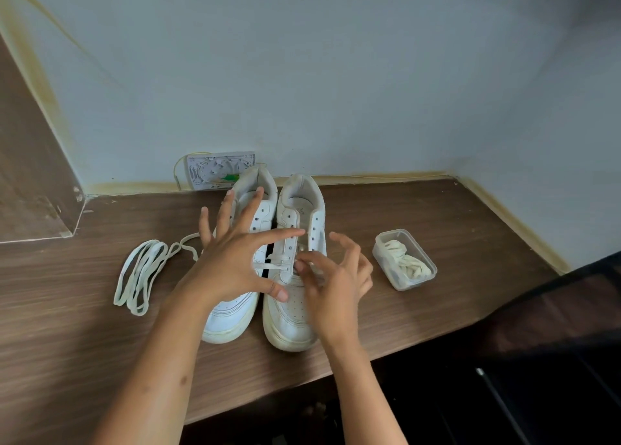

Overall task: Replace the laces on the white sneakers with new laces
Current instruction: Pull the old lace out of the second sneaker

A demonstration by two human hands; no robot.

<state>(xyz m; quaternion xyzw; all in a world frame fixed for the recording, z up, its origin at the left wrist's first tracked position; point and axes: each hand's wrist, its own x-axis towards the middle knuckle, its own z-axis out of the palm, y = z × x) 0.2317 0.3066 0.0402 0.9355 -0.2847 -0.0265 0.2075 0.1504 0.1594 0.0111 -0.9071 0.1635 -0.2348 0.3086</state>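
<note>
- Two white sneakers stand side by side on the wooden table (453, 229), toes toward the person, heels toward the wall at 12 o'clock; judged so placed to bring both eyelet rows within reach.
- Left sneaker (235, 313): upper eyelets show empty; the lower part is hidden under the left hand, so lacing there cannot be confirmed.
- Right sneaker (289, 323): a lace (274, 267) crosses the lowest eyelets only; upper eyelets empty. Whether this lace is old or new cannot be told.
- Left hand (235, 259): fingers spread and straight, hovering over the left sneaker, forefinger extended toward 3 o'clock across the right sneaker's tongue. It grasps nothing (judged to be steadying or reaching).
- Right hand (332, 286): thumb and forefinger meet at the right sneaker's lower eyelets, apparently pinching the lace there, though blur prevents certainty; remaining fingers fanned loosely.
- Loose lace (141, 276): looped flat on the table at 9 o'clock of the sneakers, well apart; judged set aside out of the working area.
- Clear plastic container (405, 259): at 3 o'clock of the sneakers, lidless, holding bundled laces (408, 264) (kept near the right hand, presumably for ready access).
- Grey wall fitting (220, 169): behind the heels at 12 o'clock; not involved.
- Assessment: task partway; most eyelets unthreaded.
</note>
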